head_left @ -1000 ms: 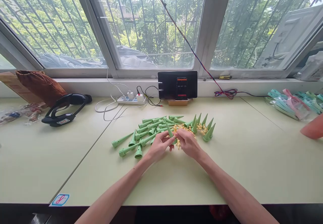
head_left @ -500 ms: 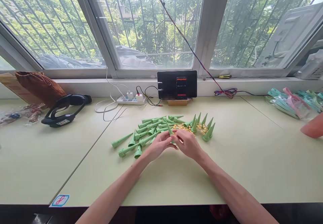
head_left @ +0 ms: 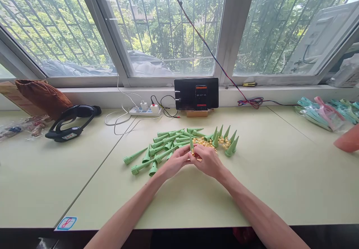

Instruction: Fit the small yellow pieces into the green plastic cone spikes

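Both of my hands meet at the near edge of a pile of green plastic plant-watering spikes. Closed fingers of my left hand grip one green spike, its point upward. My right hand is closed too, its fingertips at a small yellow plug against the spike's lower part. The fingers hide the spike's base, and whether the plug sits in it I cannot tell. Just beyond my right hand lie loose yellow plugs. Several spikes stand point up to the right.
A dark screen with a timer stands at the back against the sill. Left of it are a power strip with white cables and a black headset. Bagged pastel-handled items and a reddish object lie far right.
The held spike has turned from leaning left to nearly upright. The yellow plug now shows plainly between my hands. My fingers have shifted slightly; the pile looks unchanged.
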A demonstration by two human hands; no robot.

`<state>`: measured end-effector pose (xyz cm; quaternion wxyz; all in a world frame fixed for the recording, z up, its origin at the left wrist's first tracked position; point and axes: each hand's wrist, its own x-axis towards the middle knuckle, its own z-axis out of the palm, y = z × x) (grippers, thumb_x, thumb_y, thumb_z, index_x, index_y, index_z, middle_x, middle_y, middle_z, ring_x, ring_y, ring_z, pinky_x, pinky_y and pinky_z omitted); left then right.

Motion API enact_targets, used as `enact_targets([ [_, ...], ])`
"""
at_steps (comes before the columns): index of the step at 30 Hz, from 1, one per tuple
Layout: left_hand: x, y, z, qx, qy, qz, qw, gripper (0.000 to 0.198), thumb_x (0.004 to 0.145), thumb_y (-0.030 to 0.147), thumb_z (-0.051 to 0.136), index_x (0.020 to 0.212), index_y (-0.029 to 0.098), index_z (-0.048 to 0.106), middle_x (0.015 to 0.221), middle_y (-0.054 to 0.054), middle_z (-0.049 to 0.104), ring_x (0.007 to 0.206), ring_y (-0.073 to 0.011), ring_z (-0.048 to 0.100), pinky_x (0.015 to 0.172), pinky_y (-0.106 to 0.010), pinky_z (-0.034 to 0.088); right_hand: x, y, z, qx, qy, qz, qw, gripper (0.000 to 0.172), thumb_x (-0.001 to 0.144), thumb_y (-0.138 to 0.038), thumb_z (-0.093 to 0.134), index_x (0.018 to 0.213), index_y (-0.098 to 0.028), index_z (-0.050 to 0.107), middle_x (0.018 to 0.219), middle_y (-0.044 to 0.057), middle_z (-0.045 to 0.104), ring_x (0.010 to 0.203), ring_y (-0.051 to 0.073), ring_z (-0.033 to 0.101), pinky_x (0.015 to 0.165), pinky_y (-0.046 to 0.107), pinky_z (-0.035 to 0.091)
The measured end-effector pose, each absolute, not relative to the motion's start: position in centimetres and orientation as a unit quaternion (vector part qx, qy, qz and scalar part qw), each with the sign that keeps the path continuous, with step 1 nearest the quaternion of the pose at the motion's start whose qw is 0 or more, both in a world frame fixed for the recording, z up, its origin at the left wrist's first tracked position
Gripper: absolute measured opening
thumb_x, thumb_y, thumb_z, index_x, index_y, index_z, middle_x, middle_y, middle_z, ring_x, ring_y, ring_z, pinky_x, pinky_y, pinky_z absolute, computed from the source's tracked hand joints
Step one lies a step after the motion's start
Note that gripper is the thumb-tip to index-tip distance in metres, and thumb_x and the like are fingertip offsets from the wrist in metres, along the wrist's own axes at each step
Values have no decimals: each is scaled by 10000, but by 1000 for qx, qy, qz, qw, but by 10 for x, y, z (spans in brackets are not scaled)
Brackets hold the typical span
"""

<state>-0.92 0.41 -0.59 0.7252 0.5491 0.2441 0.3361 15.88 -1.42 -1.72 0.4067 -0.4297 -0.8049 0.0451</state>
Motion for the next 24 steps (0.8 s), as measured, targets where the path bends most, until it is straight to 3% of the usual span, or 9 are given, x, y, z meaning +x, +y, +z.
enact_targets([
  [7,-9,2,-4,583,260,341,690,411,919,394,595,1287,213,620,1210,-117,663,1162,-279,587,942,-381,506,158,-15,-17,-442,-801,58,399,263,923,-244,484,670,-198,429,635,-15,509,537,103,407,519,233,266],
  [17,-8,-1,-3,585,249,343,691,273,922,392,591,1020,152,675,954,-72,675,939,-190,621,879,-331,518,157,-17,-19,-426,-809,60,401,273,936,-213,421,673,-209,349,635,-23,433,542,106,346,514,234,251],
  [24,-6,-3,-1,578,245,344,698,290,891,388,635,1064,158,676,1036,-90,682,1046,-239,615,897,-345,515,158,-16,-20,-418,-813,72,398,274,936,-199,411,678,-220,321,655,-22,410,562,116,340,524,240,277],
])
